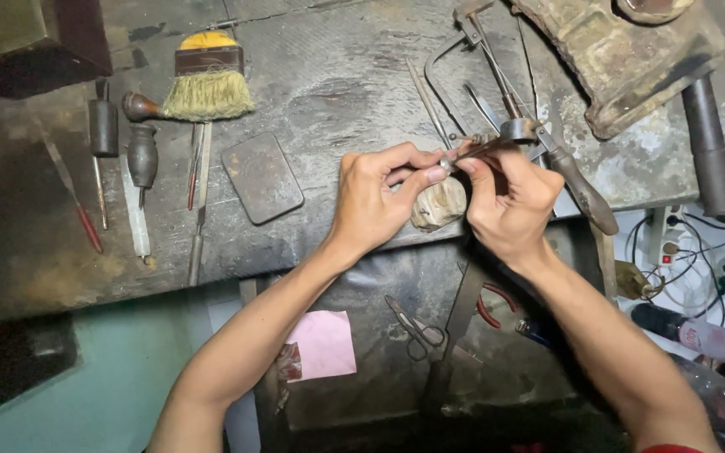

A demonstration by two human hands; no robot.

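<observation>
Both hands meet over the front edge of the dark counter (pixel 337 92), pinching one small metal piece (pixel 449 161).

The left hand (pixel 372 200) grips the small metal piece between thumb and fingertips, and the right hand (pixel 509 201) closes on a thin metal tool (pixel 484 149) whose tip touches that piece, right above a pale rounded block (pixel 440 203) at the counter's edge. Off to the left lie a yellow-handled brush (pixel 207 80), a flat dark metal plate (pixel 262 177) and several wooden-handled tools (pixel 142 156). Scissors (pixel 417 329) rest on the lower shelf, beside a pink paper (pixel 325 344).
</observation>
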